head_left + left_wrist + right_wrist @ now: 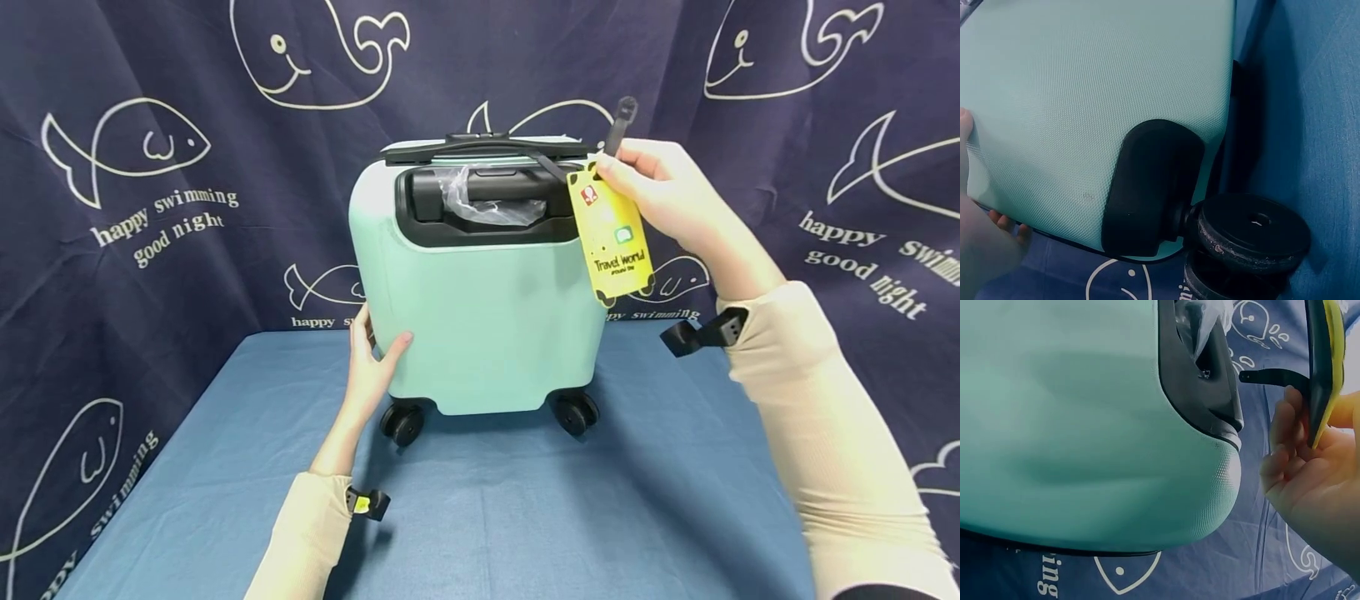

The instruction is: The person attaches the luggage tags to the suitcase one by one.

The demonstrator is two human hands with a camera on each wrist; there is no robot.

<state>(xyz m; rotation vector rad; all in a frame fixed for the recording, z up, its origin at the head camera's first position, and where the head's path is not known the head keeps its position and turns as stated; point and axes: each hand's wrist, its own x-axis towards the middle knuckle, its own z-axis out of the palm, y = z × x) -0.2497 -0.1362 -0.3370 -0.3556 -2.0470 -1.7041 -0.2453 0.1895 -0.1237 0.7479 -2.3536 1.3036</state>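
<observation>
A mint-green suitcase stands upright on its black wheels, its recessed black handle facing me and partly wrapped in clear plastic. My left hand holds the suitcase's left side, thumb on the front face and fingers round the edge. In the left wrist view, fingertips show along that edge. Beside the top right corner, my right hand pinches a yellow luggage tag printed "Travel World". The tag's black strap sticks up past the fingers. In the right wrist view the tag appears edge-on.
A blue cloth covers the table under the suitcase. Behind hangs a dark blue curtain with white whale and fish drawings. Each wrist wears a small black camera. A black wheel looms large in the left wrist view.
</observation>
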